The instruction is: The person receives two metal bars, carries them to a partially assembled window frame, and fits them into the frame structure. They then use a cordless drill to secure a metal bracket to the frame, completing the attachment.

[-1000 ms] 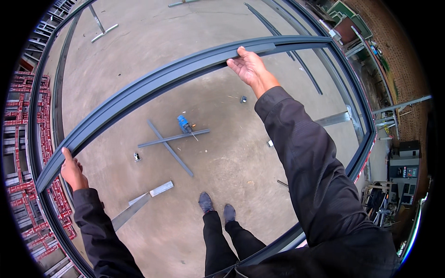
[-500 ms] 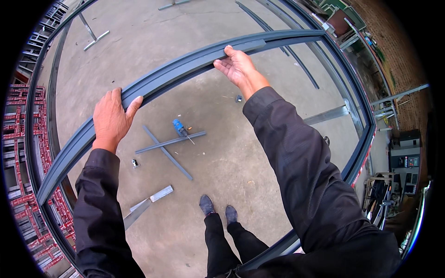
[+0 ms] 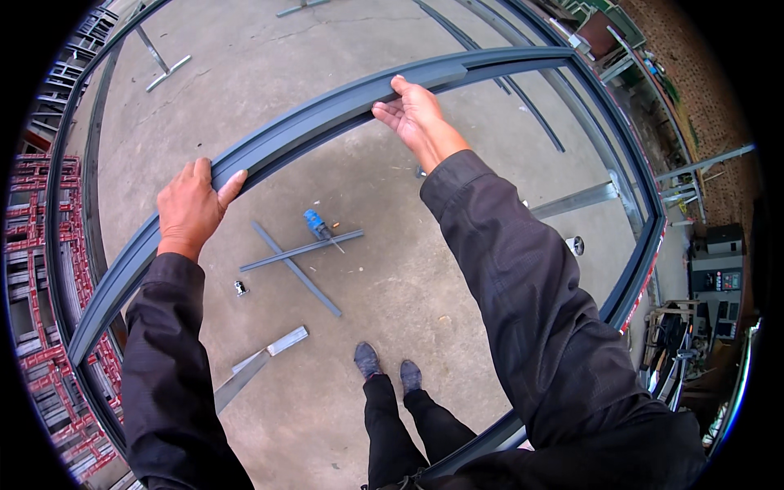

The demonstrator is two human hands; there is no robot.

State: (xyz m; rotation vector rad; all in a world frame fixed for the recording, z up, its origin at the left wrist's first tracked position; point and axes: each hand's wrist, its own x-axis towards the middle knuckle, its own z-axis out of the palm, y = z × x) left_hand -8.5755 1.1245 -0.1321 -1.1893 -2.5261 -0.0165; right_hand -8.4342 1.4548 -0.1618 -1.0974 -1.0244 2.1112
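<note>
A large dark grey metal frame surrounds me, with a crossbar bowing across the far side in this view. Along that crossbar lies a long grey metal strip, its right end stopping short of the frame's right corner. My left hand is wrapped over the strip and bar on the left, thumb on the near side. Farther right, my right hand pinches the strip's near edge, thumb on top and fingers curled below. Whether the strip is fully seated in the crossbar cannot be told.
On the concrete floor inside the frame, a blue power drill lies by two crossed grey bars. Metal supports stand low left and right. Red-and-grey stacked profiles fill the left side; machinery stands right.
Both hands have shifted slightly left, keeping their grip on the strip. The crossbar appears a little higher in view, and a small round item on the floor at right is now more exposed.
</note>
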